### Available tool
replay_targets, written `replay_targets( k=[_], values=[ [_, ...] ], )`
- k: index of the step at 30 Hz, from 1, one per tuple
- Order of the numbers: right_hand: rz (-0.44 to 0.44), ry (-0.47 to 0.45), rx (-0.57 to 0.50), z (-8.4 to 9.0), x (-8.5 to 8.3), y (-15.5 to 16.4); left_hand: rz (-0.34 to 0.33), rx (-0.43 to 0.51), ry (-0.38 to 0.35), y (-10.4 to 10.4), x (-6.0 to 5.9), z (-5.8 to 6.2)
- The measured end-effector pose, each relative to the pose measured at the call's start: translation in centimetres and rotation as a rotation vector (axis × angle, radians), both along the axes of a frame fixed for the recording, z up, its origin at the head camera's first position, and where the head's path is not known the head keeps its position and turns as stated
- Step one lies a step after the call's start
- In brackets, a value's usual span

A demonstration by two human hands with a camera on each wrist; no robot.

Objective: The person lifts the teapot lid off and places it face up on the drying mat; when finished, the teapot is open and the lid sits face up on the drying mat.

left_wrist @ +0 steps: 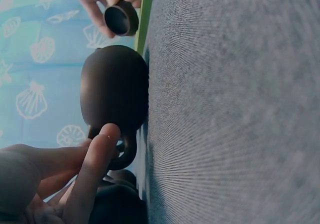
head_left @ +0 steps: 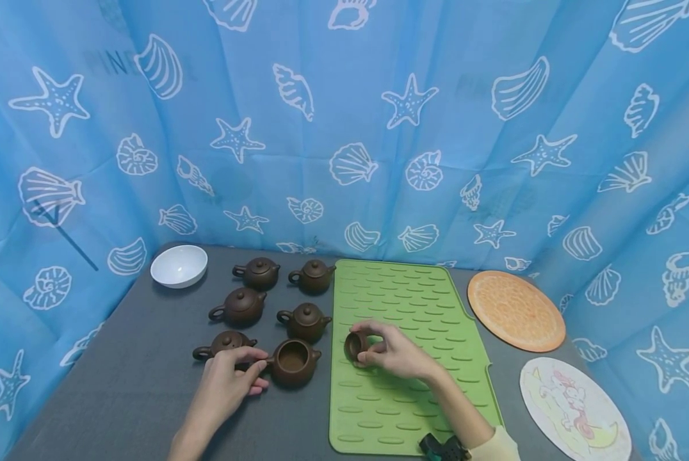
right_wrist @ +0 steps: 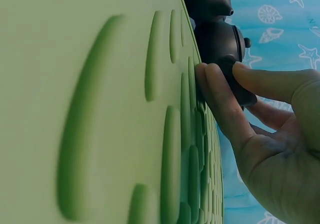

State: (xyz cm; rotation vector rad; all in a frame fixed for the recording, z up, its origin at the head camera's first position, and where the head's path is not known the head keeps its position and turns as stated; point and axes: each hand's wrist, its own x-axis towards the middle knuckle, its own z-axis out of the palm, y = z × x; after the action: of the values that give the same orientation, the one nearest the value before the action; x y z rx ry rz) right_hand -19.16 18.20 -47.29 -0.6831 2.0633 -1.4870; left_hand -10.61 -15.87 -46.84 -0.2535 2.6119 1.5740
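Note:
A brown teapot with no lid (head_left: pixel 292 362) stands on the grey table (head_left: pixel 120 384) just left of the green ribbed mat (head_left: pixel 413 301). My left hand (head_left: pixel 251 371) pinches its handle; in the left wrist view my fingertips (left_wrist: pixel 107 136) lie on the handle loop of that teapot (left_wrist: pixel 115 89). Over the mat's left edge, my right hand (head_left: pixel 373 349) holds the teapot's lid (head_left: pixel 354 346) between thumb and fingers, its hollow side facing left. That lid (left_wrist: pixel 121 18) also appears in the left wrist view, and the right wrist view shows the lid (right_wrist: pixel 239 91) tilted against the mat (right_wrist: pixel 90 104).
Several lidded brown teapots (head_left: pixel 241 306) stand in two rows behind the open one. A white bowl (head_left: pixel 178 266) sits at the back left. An orange round mat (head_left: pixel 515 309) and a white picture mat (head_left: pixel 575 410) lie right of the green mat. Blue shell-print curtains enclose the table.

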Motion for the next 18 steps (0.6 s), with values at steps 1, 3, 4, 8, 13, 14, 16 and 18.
replay_targets(
  k=[1, 3, 4, 8, 13, 14, 16, 18],
  values=[
    [0.001, -0.007, 0.004, 0.02, -0.02, 0.04, 0.0, 0.003, 0.003, 0.0, 0.02, 0.0],
    [0.002, -0.023, 0.011, 0.05, -0.08, 0.12, 0.001, 0.01, 0.007, -0.02, 0.09, 0.01],
    [0.003, -0.03, 0.013, 0.08, -0.1, 0.16, -0.001, 0.013, 0.009, -0.02, 0.09, 0.02],
    [0.012, -0.05, 0.017, 0.19, -0.2, 0.29, -0.001, 0.016, -0.001, -0.02, 0.12, 0.07],
    [0.026, -0.042, 0.03, 0.32, -0.22, 0.22, -0.001, 0.011, -0.011, -0.02, 0.1, 0.13],
    [0.029, -0.035, 0.037, 0.34, -0.2, 0.16, -0.001, 0.009, -0.01, -0.02, 0.1, 0.13],
    [0.034, -0.013, 0.055, 0.33, -0.17, 0.06, -0.001, 0.008, -0.007, 0.0, 0.11, 0.12],
    [0.036, 0.008, 0.072, 0.31, -0.15, -0.02, -0.001, 0.007, -0.005, 0.02, 0.11, 0.11]
  ],
)
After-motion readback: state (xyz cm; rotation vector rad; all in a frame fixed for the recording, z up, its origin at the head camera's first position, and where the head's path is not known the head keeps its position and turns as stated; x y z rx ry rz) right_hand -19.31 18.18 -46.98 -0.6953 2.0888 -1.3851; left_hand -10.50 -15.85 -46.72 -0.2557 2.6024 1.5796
